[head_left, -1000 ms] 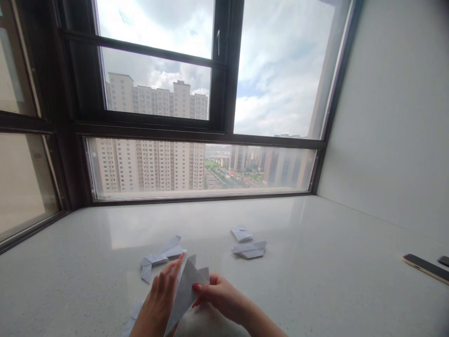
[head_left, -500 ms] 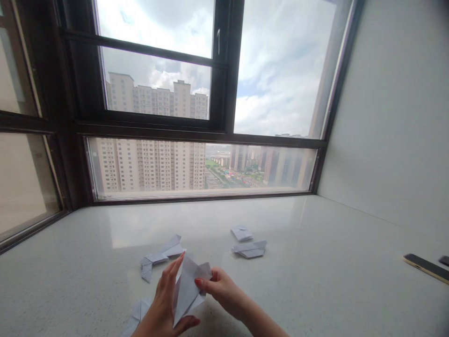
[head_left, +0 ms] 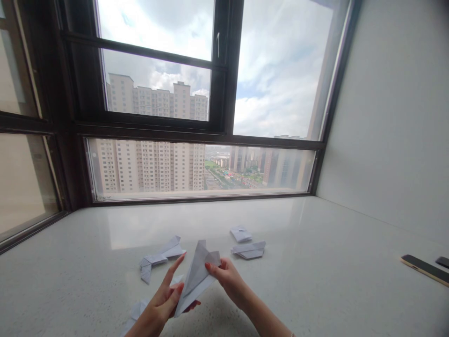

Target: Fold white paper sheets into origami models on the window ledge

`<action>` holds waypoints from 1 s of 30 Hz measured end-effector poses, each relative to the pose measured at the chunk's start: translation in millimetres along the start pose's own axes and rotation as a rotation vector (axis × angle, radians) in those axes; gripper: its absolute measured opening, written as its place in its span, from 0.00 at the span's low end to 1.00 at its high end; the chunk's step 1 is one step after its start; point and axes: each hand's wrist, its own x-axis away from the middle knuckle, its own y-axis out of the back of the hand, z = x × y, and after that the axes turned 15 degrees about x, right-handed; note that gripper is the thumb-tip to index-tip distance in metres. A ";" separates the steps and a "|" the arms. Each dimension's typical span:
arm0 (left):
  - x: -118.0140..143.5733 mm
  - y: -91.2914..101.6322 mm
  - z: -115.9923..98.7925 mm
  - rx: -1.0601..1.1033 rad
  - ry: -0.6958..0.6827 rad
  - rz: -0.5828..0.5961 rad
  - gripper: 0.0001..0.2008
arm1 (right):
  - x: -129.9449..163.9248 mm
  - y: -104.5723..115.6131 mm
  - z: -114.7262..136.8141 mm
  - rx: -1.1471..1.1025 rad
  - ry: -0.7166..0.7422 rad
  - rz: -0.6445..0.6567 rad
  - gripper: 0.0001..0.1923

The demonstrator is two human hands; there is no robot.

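Both hands hold one folded white paper piece (head_left: pixel 197 276) up off the white tabletop (head_left: pixel 315 281), low centre of view. Left hand (head_left: pixel 162 304) pinches its lower end, thumb on the front face, index finger stretched straight up beside it. Right hand (head_left: pixel 226 277) grips the upper right flap between fingertips and thumb. Another folded paper shape (head_left: pixel 159 258) lies on the tabletop just behind the left hand; two smaller folded pieces (head_left: pixel 247 243) lie farther back, right of centre. More paper (head_left: pixel 135 312) sits under the left hand. Dark phone (head_left: pixel 425 268) lies at the far right edge.
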 end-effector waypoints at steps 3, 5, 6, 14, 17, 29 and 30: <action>-2.2 5.8 4.3 0.003 0.003 0.015 0.44 | 0.6 -0.2 2.9 0.034 0.000 -0.018 0.21; -3.0 7.5 6.2 -0.016 -0.006 0.023 0.44 | 1.0 -0.6 3.9 0.046 0.002 -0.026 0.21; -3.2 7.6 6.7 -0.025 -0.009 0.020 0.44 | 1.1 -0.8 4.1 0.049 0.008 -0.028 0.20; -8.5 20.9 7.1 -0.057 -0.022 -0.132 0.28 | -6.7 2.6 -6.4 0.120 0.105 -0.123 0.20; -12.1 31.2 9.9 -0.101 -0.026 -0.186 0.25 | -8.8 4.5 -10.4 0.146 0.157 -0.148 0.19; -15.0 36.3 25.3 -0.032 -0.095 -0.114 0.32 | 6.1 -8.3 2.6 0.516 0.216 -0.125 0.13; -14.4 35.6 26.0 -0.025 -0.091 -0.104 0.34 | 5.6 -8.0 2.7 0.524 0.216 -0.141 0.13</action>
